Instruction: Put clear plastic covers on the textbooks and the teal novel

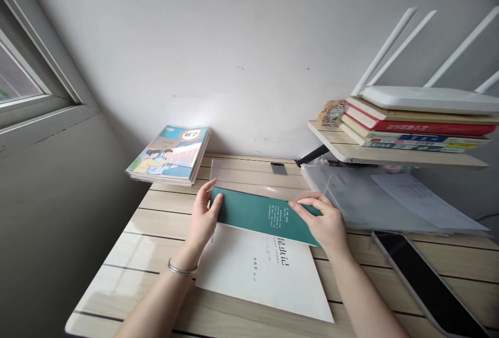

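An open book lies on the wooden desk, with its white title page (265,275) nearest me. Its green cover flap (249,213), printed with small white text, is raised at the far side of that page. My left hand (205,210) pinches the flap's left end, thumb on top and fingers behind. At the right end, my right hand (323,221) grips the flap with thumb in front and fingers over its far edge. A clear plastic sheet (241,174) extends beyond the flap toward the wall, partly hidden by the flap and my right fingers.
A stack of textbooks (167,153) sits at the back left. On the right are a phone (429,286), clear plastic sleeves (351,197) with paper, and a raised shelf (390,156) bearing stacked books (421,127) and a white router (432,99). A window (23,73) is at left.
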A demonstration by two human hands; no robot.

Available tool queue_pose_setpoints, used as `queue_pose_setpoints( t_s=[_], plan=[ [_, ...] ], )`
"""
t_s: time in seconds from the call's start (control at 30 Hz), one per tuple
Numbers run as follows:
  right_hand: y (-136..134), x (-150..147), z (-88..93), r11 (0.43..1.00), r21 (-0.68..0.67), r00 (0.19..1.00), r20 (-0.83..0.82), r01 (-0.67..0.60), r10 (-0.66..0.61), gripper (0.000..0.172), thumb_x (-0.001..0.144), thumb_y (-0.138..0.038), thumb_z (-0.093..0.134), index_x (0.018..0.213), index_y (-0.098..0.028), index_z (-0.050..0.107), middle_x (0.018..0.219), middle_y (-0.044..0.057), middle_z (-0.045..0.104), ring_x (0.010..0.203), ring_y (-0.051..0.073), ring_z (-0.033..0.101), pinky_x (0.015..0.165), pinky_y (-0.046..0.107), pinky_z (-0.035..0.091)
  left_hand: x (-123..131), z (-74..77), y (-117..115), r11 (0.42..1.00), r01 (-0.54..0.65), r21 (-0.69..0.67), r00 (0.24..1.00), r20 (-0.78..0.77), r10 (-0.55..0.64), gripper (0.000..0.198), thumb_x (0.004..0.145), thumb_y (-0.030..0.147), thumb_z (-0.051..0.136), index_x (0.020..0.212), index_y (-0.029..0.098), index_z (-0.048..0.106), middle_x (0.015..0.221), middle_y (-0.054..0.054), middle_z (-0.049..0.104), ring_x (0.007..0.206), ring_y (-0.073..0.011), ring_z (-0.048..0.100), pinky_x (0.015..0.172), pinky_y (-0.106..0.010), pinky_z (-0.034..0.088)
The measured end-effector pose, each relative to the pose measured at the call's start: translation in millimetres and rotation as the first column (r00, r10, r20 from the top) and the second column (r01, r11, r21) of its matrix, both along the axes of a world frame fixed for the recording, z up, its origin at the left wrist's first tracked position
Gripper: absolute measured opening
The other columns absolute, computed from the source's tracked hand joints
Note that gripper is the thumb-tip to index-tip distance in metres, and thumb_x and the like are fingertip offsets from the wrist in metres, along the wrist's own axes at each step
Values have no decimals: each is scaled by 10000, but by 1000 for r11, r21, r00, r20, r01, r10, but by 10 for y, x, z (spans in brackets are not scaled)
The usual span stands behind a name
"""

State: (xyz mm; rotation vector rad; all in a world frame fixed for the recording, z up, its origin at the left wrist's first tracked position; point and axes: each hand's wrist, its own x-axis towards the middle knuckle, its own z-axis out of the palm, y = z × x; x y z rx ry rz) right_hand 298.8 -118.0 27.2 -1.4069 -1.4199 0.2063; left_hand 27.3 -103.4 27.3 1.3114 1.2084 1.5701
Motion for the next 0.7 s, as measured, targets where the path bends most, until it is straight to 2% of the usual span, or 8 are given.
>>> queue_pose_setpoints(
  t_s=[0.17,0.33,0.4,0.5,0.57,0.7],
  plan=[
    [1,26,21,999,-13,998,-45,-49,48,268,718,-487,691,677,-225,652,843,42,610,837,217,582,813,360,439,1,-52,34,1000,-23,9,1000,2,23,398,795,404,627,1148,226,585,1014,-57,633,898,-161,578,820,-286,446],
    [3,76,61,991,-53,966,-237,-121,105,276,706,-464,714,832,-234,628,915,34,660,899,219,596,839,351,443,-4,-110,71,999,-34,-5,997,67,34,395,804,422,620,1141,225,557,1012,-56,626,902,-159,577,820,-285,441],
    [17,87,59,988,-69,944,-310,-138,110,295,694,-480,716,814,-226,623,949,47,668,904,222,592,819,343,447,-2,-115,76,999,-46,-10,997,61,47,392,801,428,621,1130,227,553,997,-51,619,906,-164,578,815,-287,445],
    [45,93,29,985,-120,920,-387,-125,69,327,679,-517,709,721,-208,611,959,57,674,813,204,580,730,320,445,10,-94,69,998,-69,6,997,40,68,377,797,428,621,1112,231,556,1005,-48,605,967,-179,569,859,-302,439],
    [59,90,2,979,-169,903,-428,-117,34,344,667,-530,708,691,-201,611,918,51,680,732,185,563,666,306,433,21,-72,60,996,-81,28,997,23,80,355,799,423,619,1097,240,561,1002,-40,598,997,-181,561,898,-311,424],
    [73,60,-40,969,-226,879,-476,-101,-19,348,642,-526,725,670,-201,605,654,10,628,607,166,519,582,290,402,37,-40,47,994,-98,53,995,-5,98,334,800,427,610,1076,246,562,1003,-38,590,1020,-188,551,942,-330,405]
  ],
)
